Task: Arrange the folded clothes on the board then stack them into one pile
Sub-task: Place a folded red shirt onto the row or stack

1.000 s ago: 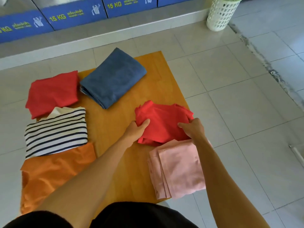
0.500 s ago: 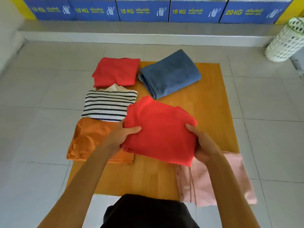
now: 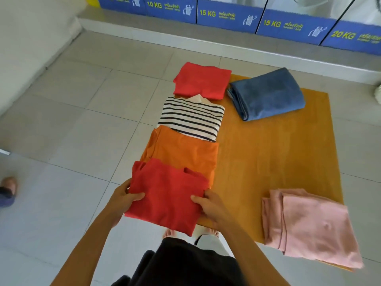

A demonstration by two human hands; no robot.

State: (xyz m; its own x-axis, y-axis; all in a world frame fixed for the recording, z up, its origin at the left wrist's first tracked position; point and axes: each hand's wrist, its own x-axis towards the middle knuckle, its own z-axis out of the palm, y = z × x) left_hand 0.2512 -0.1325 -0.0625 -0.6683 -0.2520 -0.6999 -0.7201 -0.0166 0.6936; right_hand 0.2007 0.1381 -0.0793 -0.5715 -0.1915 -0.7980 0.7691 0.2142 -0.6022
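Head view: both hands, left hand [image 3: 121,198] and right hand [image 3: 212,205], grasp the red shirt [image 3: 165,195], now carried from mid-board [image 3: 268,157] to the left column. It overlaps the orange shirt [image 3: 181,149]; arranging nears done.

Both hands gripping a folded red shirt [image 3: 167,199] at the near left corner of the wooden board [image 3: 274,162].

Left hand [image 3: 121,200] on the shirt's left edge, right hand [image 3: 212,207] on its right edge, thumbs on top. Just beyond it along the board's left side, overlapping in a row: folded orange garment [image 3: 181,153], striped top [image 3: 193,118], second red garment [image 3: 203,80] at the far left corner. Folded blue cloth [image 3: 268,93] toward the far right of the board; folded pink garment [image 3: 309,226] overhanging its near right corner. Board flat on the tiled floor [image 3: 72,124], blue panels [image 3: 226,16] marked 10, 15 and 20 KG past its far edge.
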